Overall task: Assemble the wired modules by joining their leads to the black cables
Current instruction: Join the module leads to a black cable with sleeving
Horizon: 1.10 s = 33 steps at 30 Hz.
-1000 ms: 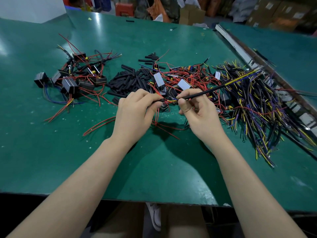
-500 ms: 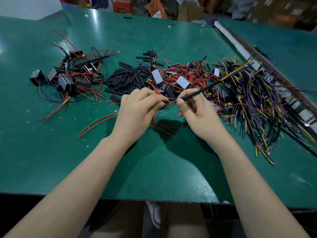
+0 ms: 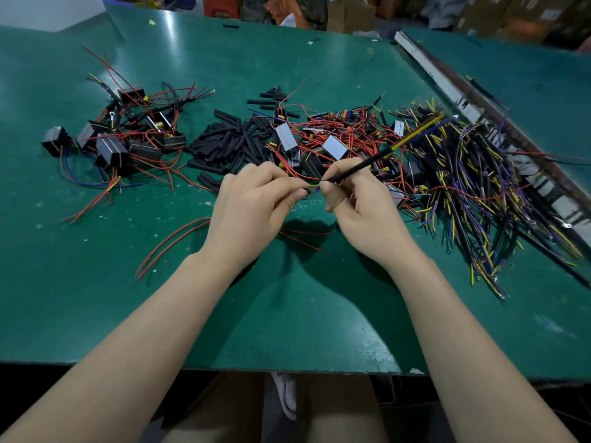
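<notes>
My right hand (image 3: 361, 212) pinches the near end of a black cable (image 3: 367, 163) that slants up to the right, its far end showing yellow and purple wires. My left hand (image 3: 252, 206) pinches thin wire ends that meet the cable's yellow tip (image 3: 315, 186) between my thumbs; what the left hand holds beyond that is hidden by its fingers. Behind my hands lies a heap of black modules with red leads (image 3: 332, 139). More black cables with yellow and purple wires (image 3: 479, 187) are piled to the right.
A pile of short black sleeve tubes (image 3: 230, 142) lies left of the modules. A group of modules with joined wires (image 3: 128, 135) sits at far left. Loose red wires (image 3: 172, 241) lie by my left wrist. A metal rail (image 3: 447, 81) runs along the green table (image 3: 287, 314) at right.
The hands have stayed together at the same spot, and the cable's near tip has drawn in closer to my left fingertips. The camera has shifted slightly.
</notes>
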### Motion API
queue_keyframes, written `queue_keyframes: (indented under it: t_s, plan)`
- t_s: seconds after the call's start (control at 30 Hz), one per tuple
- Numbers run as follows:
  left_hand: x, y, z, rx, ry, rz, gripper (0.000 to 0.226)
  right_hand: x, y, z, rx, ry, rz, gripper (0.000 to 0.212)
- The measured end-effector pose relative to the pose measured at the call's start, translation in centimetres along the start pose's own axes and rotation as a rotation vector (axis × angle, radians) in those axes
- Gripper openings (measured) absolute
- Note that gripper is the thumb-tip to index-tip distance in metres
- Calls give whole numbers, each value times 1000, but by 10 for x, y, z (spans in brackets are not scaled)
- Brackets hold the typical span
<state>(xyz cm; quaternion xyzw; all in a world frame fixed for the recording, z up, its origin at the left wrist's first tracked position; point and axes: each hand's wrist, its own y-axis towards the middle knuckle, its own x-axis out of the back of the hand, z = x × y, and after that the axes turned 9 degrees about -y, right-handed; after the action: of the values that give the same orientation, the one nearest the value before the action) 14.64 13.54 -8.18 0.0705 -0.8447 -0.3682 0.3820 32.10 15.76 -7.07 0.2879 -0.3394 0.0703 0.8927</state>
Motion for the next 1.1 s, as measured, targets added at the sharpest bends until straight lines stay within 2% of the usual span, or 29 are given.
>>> queue_keyframes:
  t_s: [0.17,0.27,0.33,0.43,0.5,0.73,1.1]
  plan:
    - [0,1,-1,57,-60,-54,20,-6,0,3,-105,141,-93,9]
    - [0,2,-2,96,-134,-71,19,-5,0,6,-113,307,-70,12]
    - [0,2,-3,118,-200,-75,19,-2,0,6,-86,325,-27,16]
    - [0,3,-4,138,-238,-77,17,0,0,4,-107,265,6,19]
    - [1,3,-4,152,-259,-76,17,-1,0,2,-74,137,-21,21]
    - [3,4,-5,154,-288,-69,17,-2,0,1,101,-79,-117,8]
    - [5,3,-3,75,-292,-35,16,-1,0,0,204,-105,-147,5]
